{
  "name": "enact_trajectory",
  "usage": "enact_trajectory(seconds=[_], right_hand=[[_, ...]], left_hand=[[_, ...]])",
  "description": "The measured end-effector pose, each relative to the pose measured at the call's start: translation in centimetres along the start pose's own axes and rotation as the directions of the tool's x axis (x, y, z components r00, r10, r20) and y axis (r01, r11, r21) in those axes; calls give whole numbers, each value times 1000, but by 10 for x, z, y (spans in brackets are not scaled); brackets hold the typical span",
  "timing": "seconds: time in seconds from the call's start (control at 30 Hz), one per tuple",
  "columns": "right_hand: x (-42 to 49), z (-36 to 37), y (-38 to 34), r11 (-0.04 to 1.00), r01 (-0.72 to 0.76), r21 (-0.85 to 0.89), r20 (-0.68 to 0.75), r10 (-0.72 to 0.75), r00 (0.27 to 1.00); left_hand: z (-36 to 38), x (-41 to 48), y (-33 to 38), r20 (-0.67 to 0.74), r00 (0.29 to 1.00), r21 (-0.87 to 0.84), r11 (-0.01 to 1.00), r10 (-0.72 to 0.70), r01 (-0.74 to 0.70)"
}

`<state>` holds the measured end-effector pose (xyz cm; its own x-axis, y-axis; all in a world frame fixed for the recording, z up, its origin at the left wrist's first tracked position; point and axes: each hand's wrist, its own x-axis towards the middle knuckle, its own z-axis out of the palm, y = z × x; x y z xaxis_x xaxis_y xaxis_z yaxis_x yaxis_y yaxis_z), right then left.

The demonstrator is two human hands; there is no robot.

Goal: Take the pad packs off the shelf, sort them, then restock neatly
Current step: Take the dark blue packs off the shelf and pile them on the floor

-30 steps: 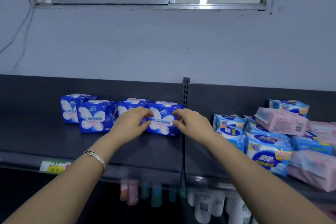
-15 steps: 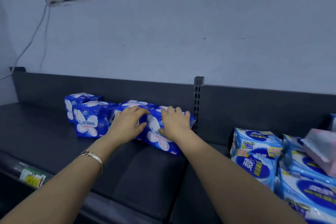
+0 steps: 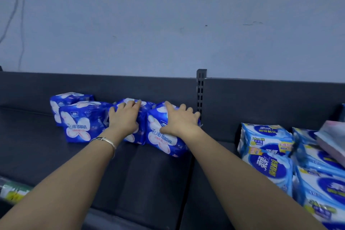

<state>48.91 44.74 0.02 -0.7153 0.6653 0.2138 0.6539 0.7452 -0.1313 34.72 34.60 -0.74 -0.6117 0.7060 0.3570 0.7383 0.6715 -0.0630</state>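
The dark shelf carries four blue packs, one under the left grip, one under the right grip, two left of both, and light-blue packs to their right.

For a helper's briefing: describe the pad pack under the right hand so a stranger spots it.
Find the slotted upright post on the back panel of the dark shelf. Left of it stand dark blue pad packs with white flower prints. Take the rightmost pack, nearest the post, under the right hand.
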Motion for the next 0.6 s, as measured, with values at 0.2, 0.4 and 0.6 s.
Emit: enact_trajectory(seconds=[0.2,0.4,0.6], right_hand=[[-13,-9,0,993,-118,24,-31,118,992],[-35,-18,4,977,-207,45,-136,211,968],[-48,-28,0,958,-284,-31,-136,277,951]], left_hand=[[11,-6,-15,-190,976,104,990,111,-92],[2,-27,-23,-426,838,263,933,341,-246],[-22,-59,0,-454,684,198,814,570,-547]])
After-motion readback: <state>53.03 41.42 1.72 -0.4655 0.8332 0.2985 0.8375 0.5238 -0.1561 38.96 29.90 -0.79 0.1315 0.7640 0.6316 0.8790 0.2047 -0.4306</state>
